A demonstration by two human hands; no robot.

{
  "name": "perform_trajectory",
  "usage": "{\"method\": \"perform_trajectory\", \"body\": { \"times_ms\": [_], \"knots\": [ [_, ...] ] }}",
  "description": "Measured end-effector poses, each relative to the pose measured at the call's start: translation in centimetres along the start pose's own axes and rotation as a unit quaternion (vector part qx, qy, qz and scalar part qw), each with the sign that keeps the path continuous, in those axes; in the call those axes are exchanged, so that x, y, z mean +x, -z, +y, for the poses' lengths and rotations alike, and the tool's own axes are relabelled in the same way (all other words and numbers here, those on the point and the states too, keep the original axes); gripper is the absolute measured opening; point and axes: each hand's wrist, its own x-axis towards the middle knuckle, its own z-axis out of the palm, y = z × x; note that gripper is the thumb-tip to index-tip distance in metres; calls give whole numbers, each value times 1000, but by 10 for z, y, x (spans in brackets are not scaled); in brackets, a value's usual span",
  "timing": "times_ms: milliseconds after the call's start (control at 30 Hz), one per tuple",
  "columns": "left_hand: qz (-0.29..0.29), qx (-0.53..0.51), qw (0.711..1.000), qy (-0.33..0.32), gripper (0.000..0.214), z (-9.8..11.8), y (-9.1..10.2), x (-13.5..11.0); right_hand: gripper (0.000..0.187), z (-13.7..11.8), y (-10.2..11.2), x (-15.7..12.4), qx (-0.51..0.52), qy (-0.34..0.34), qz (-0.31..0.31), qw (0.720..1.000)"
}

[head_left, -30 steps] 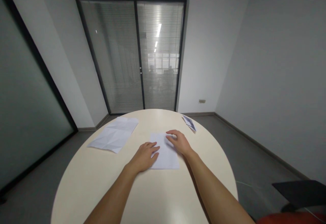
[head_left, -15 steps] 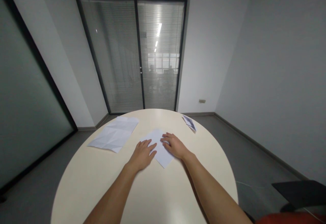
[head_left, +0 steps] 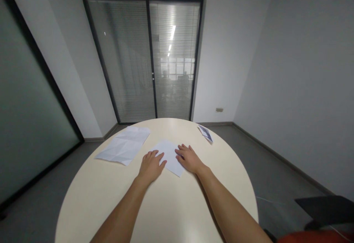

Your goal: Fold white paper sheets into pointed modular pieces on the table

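Left hand [head_left: 151, 165] and right hand [head_left: 189, 159] are lying palm-down, fingers loosely spread, gripping nothing, seemingly touching opposite sides of white sheet [head_left: 169, 155]; it is resting askew between them on round table [head_left: 166, 206]; if one hand is pressing harder, it could be slewing or creasing

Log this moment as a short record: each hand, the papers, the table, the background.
Left hand: open, palm down, overlapping the middle sheet's left part
Right hand: open, palm down, at its right side
Middle sheet: white, set askew
Left paper: creased, spread out
Right paper: folded, near table edge
Table: round, cream
Background: glass doors, blinds
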Motion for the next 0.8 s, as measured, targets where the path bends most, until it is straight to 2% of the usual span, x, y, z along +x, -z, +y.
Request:
{"method": "perform_trajectory", "body": {
  "times_ms": [100,233,433,633,800],
  "knots": [
    [6,23,999,26,43,-2,-2,1,40,-2,0,1,42,48,6,998],
    [15,16,999,39,44,-8,-7,3,56,-4,-3,0,65,82,-45,994],
    [9,-14,999,43,44,-16,-15,3,65,-2,-3,-2,52,69,-66,994],
    [-5,11,999,43,43,-16,-16,6,96,-8,4,-2,41,48,-118,991],
    [-20,11,998,51,42,-19,-14,7,99,-9,5,-2,44,38,-129,990]
  ]
}}
